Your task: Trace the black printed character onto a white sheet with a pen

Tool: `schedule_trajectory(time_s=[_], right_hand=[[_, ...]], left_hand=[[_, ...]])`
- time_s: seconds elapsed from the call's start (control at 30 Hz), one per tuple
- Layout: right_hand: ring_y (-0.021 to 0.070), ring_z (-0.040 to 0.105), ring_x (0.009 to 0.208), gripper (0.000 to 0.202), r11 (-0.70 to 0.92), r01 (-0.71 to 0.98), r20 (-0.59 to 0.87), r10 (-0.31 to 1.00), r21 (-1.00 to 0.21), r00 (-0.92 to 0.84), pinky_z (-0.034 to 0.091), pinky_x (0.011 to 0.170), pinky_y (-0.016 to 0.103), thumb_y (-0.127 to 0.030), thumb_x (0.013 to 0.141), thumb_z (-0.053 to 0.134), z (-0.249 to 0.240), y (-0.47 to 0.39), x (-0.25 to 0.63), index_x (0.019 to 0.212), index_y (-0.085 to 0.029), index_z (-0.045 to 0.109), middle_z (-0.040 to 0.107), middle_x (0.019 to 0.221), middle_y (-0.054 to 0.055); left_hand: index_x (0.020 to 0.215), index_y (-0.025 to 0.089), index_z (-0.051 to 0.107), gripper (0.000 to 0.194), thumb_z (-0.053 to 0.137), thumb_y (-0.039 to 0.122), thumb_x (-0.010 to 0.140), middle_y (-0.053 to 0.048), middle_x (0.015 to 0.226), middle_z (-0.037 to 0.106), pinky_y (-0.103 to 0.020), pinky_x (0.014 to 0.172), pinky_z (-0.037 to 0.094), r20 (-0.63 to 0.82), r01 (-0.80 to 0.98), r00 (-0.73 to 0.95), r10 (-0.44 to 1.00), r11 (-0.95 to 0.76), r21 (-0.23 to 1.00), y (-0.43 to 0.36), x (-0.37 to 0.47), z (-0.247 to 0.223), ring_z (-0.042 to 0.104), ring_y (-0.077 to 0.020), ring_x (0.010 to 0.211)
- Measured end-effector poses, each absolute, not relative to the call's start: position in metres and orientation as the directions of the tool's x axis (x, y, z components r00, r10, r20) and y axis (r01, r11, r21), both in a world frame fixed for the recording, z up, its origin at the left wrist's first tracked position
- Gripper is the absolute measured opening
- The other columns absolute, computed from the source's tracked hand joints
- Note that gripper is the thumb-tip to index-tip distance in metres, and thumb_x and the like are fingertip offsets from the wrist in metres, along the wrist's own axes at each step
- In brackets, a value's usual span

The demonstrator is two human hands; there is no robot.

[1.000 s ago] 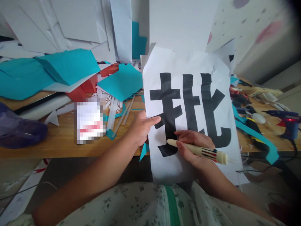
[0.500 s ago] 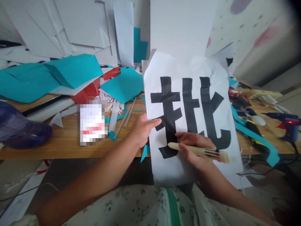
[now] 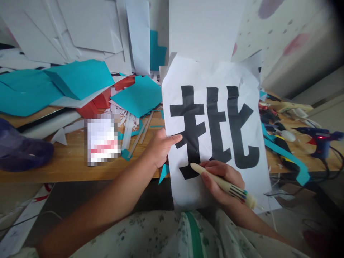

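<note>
A white sheet of paper (image 3: 185, 197) bearing a large black printed character leans up from my lap against the table edge. My left hand (image 3: 163, 145) pinches its left edge, with the thumb on the front. In my right hand (image 3: 223, 179) is a thick cream multicolour pen (image 3: 228, 187), held like a writing tool. Its tip lies at or just above the lower left black stroke; I cannot tell whether it touches. Behind the sheet, a plain white panel (image 3: 201, 28) stands upright.
Turquoise paper pieces (image 3: 83, 79) and paper scraps lie on the wooden table (image 3: 67, 172). A blurred white packet (image 3: 103, 139) and a purple translucent object (image 3: 24, 147) are at left. On the right are a blue glue gun (image 3: 321, 139) with a red light, and a turquoise strip (image 3: 287, 156).
The pen has tilted, its rear end swinging downward, while its tip stays near the same black stroke. My left hand keeps its hold on the paper. The whole view has shifted slightly.
</note>
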State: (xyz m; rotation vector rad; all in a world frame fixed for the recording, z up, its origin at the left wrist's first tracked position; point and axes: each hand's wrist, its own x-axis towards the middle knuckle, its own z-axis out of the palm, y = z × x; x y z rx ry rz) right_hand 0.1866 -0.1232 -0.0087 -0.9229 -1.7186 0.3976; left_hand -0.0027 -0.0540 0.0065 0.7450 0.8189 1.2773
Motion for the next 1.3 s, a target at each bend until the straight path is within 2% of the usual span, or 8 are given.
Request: schedule_trajectory(time_s=[0.3, 0.47, 0.6, 0.77, 0.9, 1.3], right_hand=[[0.02, 0.075, 0.063, 0.01, 0.704, 0.49, 0.711, 0.669, -0.514, -0.216, 0.062, 0.055, 0.029, -0.015, 0.077, 0.068, 0.001, -0.12, 0.186, 0.079, -0.023, 0.063, 0.074, 0.074, 0.002], [0.0207, 0.074, 0.065, 0.01, 0.687, 0.492, 0.675, 0.698, -0.535, -0.24, 0.063, 0.058, 0.032, -0.016, 0.078, 0.068, 0.001, -0.12, 0.188, 0.08, -0.024, 0.062, 0.072, 0.072, 0.001], [0.0201, 0.074, 0.063, 0.013, 0.726, 0.447, 0.705, 0.663, -0.523, -0.251, 0.063, 0.057, 0.031, -0.014, 0.077, 0.067, 0.001, -0.119, 0.188, 0.08, -0.024, 0.061, 0.07, 0.068, -0.001], [0.0204, 0.074, 0.064, 0.009, 0.666, 0.497, 0.68, 0.709, -0.556, -0.19, 0.063, 0.056, 0.031, -0.018, 0.078, 0.068, 0.001, -0.121, 0.187, 0.079, -0.024, 0.062, 0.073, 0.072, 0.001], [0.0203, 0.074, 0.063, 0.008, 0.664, 0.546, 0.685, 0.698, -0.511, -0.209, 0.063, 0.056, 0.031, -0.018, 0.079, 0.068, 0.002, -0.121, 0.187, 0.078, -0.023, 0.062, 0.074, 0.074, 0.003], [0.021, 0.074, 0.063, 0.012, 0.77, 0.439, 0.73, 0.613, -0.464, -0.303, 0.063, 0.056, 0.032, -0.015, 0.077, 0.068, 0.0, -0.115, 0.187, 0.082, -0.025, 0.062, 0.07, 0.068, 0.0]], left_hand=[[0.099, 0.015, 0.072, 0.039, 0.082, 0.022, 0.062, -0.009, 0.1, 0.077, -0.045, 0.092, 0.049, -0.096, -0.501, 0.093, 0.991, 0.13, 0.856, -0.054, -0.002, 0.006, 0.069, -0.0308, 0.099], [0.099, 0.014, 0.072, 0.039, 0.082, 0.022, 0.062, -0.009, 0.1, 0.077, -0.046, 0.093, 0.049, -0.109, -0.493, 0.087, 0.99, 0.138, 0.859, -0.054, -0.002, 0.008, 0.069, -0.0314, 0.099], [0.098, 0.015, 0.072, 0.039, 0.083, 0.023, 0.062, -0.009, 0.1, 0.077, -0.046, 0.093, 0.049, -0.105, -0.5, 0.095, 0.99, 0.138, 0.855, -0.055, -0.003, 0.008, 0.068, -0.0316, 0.101], [0.098, 0.016, 0.072, 0.038, 0.083, 0.023, 0.062, -0.009, 0.101, 0.076, -0.046, 0.093, 0.049, -0.094, -0.499, 0.089, 0.992, 0.126, 0.857, -0.054, -0.003, 0.006, 0.068, -0.0318, 0.101], [0.1, 0.015, 0.072, 0.04, 0.083, 0.024, 0.063, -0.01, 0.102, 0.076, -0.047, 0.094, 0.049, -0.093, -0.496, 0.094, 0.991, 0.128, 0.859, -0.054, -0.002, 0.005, 0.068, -0.032, 0.101], [0.101, 0.015, 0.072, 0.04, 0.083, 0.024, 0.063, -0.011, 0.104, 0.076, -0.047, 0.094, 0.049, -0.088, -0.497, 0.096, 0.991, 0.125, 0.859, -0.054, -0.003, 0.003, 0.069, -0.0329, 0.103]])
